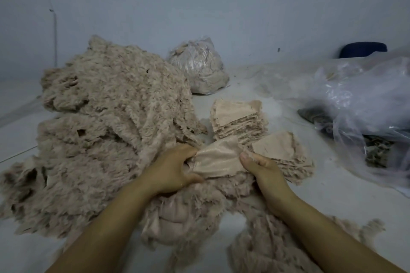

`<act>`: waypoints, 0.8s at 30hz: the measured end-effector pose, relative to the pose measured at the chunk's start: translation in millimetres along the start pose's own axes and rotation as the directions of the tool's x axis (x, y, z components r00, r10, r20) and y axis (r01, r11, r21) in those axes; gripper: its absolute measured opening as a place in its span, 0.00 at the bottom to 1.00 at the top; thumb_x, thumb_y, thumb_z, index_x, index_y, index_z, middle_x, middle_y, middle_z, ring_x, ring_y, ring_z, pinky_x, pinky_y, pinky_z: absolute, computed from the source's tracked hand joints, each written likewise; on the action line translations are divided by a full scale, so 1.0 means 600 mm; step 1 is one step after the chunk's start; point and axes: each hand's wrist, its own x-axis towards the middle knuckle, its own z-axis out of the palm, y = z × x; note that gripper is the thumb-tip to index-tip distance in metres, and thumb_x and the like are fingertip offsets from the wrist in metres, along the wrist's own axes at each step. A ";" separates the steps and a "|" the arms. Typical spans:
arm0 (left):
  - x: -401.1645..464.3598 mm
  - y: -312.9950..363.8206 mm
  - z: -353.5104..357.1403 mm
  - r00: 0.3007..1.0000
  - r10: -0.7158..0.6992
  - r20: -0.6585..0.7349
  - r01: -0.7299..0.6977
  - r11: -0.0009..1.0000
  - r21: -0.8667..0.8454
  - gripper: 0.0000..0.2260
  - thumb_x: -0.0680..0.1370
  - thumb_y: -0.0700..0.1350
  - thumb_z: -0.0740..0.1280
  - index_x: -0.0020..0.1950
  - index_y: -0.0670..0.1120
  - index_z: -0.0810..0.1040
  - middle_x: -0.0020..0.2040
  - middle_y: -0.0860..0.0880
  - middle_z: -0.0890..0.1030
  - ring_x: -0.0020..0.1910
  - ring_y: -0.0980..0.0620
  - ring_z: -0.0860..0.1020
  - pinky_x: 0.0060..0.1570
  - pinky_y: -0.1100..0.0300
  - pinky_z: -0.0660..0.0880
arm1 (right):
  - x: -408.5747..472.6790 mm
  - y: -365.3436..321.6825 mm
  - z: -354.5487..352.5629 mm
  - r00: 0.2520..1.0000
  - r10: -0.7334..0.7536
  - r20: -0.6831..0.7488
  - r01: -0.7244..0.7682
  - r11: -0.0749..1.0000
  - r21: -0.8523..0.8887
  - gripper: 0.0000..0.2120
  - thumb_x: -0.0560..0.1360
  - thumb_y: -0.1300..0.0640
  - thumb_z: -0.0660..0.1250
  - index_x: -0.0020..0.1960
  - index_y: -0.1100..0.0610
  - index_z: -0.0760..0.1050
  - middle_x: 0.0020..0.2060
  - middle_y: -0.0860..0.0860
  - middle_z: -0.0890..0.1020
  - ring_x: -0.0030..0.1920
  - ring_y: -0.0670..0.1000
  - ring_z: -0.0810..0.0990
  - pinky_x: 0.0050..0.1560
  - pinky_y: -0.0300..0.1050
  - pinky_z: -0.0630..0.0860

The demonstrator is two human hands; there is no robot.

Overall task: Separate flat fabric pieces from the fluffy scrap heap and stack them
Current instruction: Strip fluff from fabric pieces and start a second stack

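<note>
While the flat fabric piece (216, 160) is stretched taut between both hands, just in front of the stacks, the step in hand looks like freeing and smoothing one piece before it goes on a pile. Its smooth, faintly ribbed backing faces up, and its near edge lies against the fluffy scrap heap (106, 122), so I cannot tell whether it has come wholly clear of the fluff beneath it. The left hand (172, 170) has its grip curled round the piece's left end, thumb underneath and fingers bunched over the top. The right hand (264, 169) pinches the right end, thumb lying along the upper edge, the other fingers tucked under the cloth and hidden.

Just beyond the right hand lies a low stack (281, 153) of flat pieces, backing side up, touching the held piece's right corner. Behind it stands a taller stack (238, 121) with ragged fluffy edges showing down its side. The next move, as I judge it, calls for lifting the piece off the heap and laying it squarely on one of these, most likely the nearer one, with its outline matched to the piece below.

The heap spreads wide to the left and in front of the arms, over a pale floor (332, 195). A tied clear bag (199, 66) of similar scraps sits farther back, and loose plastic sheeting (366, 99) lies at the right.
</note>
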 end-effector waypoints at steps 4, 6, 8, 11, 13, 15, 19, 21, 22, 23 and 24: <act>0.000 0.000 -0.002 0.991 -0.095 -0.090 0.087 0.992 -0.092 0.07 0.78 0.45 0.65 0.49 0.45 0.82 0.45 0.49 0.83 0.45 0.52 0.79 0.48 0.51 0.75 | -0.010 -0.007 -0.001 0.938 -0.311 -0.151 0.205 0.853 -0.481 0.16 0.73 0.42 0.66 0.38 0.55 0.70 0.33 0.50 0.75 0.34 0.49 0.73 0.37 0.45 0.71; 0.001 0.012 0.003 0.972 -0.128 -0.195 0.108 0.988 -0.111 0.10 0.79 0.45 0.62 0.50 0.46 0.83 0.44 0.50 0.84 0.44 0.53 0.80 0.47 0.53 0.75 | -0.018 -0.018 0.010 0.972 -0.224 -0.077 0.172 0.889 -0.424 0.25 0.67 0.32 0.61 0.34 0.54 0.76 0.29 0.50 0.78 0.30 0.48 0.76 0.33 0.44 0.72; 0.002 0.029 0.008 0.940 -0.143 -0.310 0.114 0.987 -0.109 0.16 0.77 0.51 0.58 0.45 0.42 0.82 0.39 0.46 0.83 0.39 0.50 0.79 0.43 0.51 0.74 | -0.028 -0.027 0.028 0.982 0.158 0.104 -0.132 0.967 -0.220 0.31 0.61 0.27 0.62 0.33 0.56 0.81 0.27 0.52 0.80 0.26 0.48 0.76 0.26 0.40 0.70; -0.004 0.058 0.013 0.948 0.016 -0.317 0.004 0.998 0.063 0.21 0.73 0.54 0.52 0.40 0.41 0.79 0.36 0.46 0.81 0.37 0.46 0.78 0.39 0.51 0.73 | -0.025 -0.027 0.044 0.900 0.369 0.230 -0.404 0.906 0.127 0.28 0.59 0.35 0.70 0.41 0.60 0.82 0.32 0.55 0.81 0.27 0.49 0.78 0.24 0.39 0.72; -0.009 0.070 0.025 0.935 0.227 -0.274 -0.148 0.948 0.282 0.17 0.72 0.52 0.54 0.39 0.45 0.80 0.35 0.48 0.82 0.35 0.47 0.79 0.35 0.58 0.75 | -0.016 -0.021 0.045 0.942 0.313 0.123 -0.336 0.865 0.374 0.19 0.64 0.45 0.72 0.43 0.60 0.80 0.36 0.56 0.83 0.31 0.49 0.81 0.27 0.40 0.76; -0.012 0.072 0.035 0.924 0.310 -0.224 -0.192 0.882 0.429 0.11 0.71 0.49 0.60 0.37 0.48 0.81 0.32 0.51 0.81 0.30 0.50 0.79 0.31 0.64 0.73 | -0.009 -0.018 0.041 0.957 0.290 0.017 -0.250 0.790 0.560 0.09 0.72 0.55 0.68 0.45 0.61 0.78 0.38 0.57 0.84 0.37 0.51 0.84 0.34 0.42 0.81; -0.013 0.038 0.028 0.953 0.100 -0.285 0.012 0.931 0.366 0.05 0.71 0.38 0.69 0.35 0.47 0.79 0.31 0.50 0.80 0.30 0.50 0.78 0.27 0.62 0.62 | -0.005 -0.019 0.022 0.967 0.233 -0.106 -0.114 0.762 0.637 0.06 0.79 0.60 0.61 0.45 0.61 0.73 0.37 0.57 0.80 0.35 0.51 0.81 0.32 0.41 0.80; -0.013 0.014 0.024 0.971 0.003 -0.239 0.039 0.985 0.168 0.07 0.77 0.41 0.66 0.39 0.48 0.78 0.35 0.52 0.79 0.37 0.53 0.76 0.33 0.60 0.62 | -0.008 -0.022 0.013 0.986 0.166 -0.031 -0.122 0.827 0.549 0.05 0.76 0.58 0.64 0.46 0.61 0.73 0.38 0.57 0.81 0.36 0.51 0.81 0.34 0.41 0.80; -0.012 0.010 0.024 0.981 0.014 -0.193 -0.004 0.999 0.053 0.07 0.78 0.47 0.64 0.41 0.49 0.77 0.37 0.54 0.78 0.39 0.56 0.74 0.36 0.59 0.65 | -0.011 -0.024 0.013 0.989 0.136 0.058 -0.146 0.844 0.516 0.08 0.73 0.58 0.66 0.49 0.62 0.74 0.40 0.58 0.82 0.39 0.51 0.82 0.37 0.43 0.81; -0.009 0.014 0.026 0.988 0.020 -0.155 -0.027 0.999 -0.043 0.11 0.78 0.54 0.62 0.45 0.49 0.79 0.41 0.56 0.78 0.42 0.59 0.74 0.41 0.60 0.69 | -0.013 -0.027 0.015 0.981 0.130 0.143 -0.184 0.853 0.488 0.12 0.70 0.59 0.68 0.52 0.63 0.75 0.42 0.58 0.83 0.41 0.52 0.83 0.38 0.44 0.81; -0.002 0.024 0.028 0.992 0.002 -0.123 -0.017 0.993 -0.118 0.17 0.76 0.60 0.60 0.52 0.51 0.79 0.48 0.57 0.78 0.47 0.61 0.74 0.47 0.65 0.71 | -0.014 -0.029 0.016 0.969 0.135 0.207 -0.217 0.864 0.454 0.14 0.68 0.61 0.70 0.52 0.63 0.75 0.42 0.58 0.84 0.41 0.53 0.83 0.39 0.45 0.80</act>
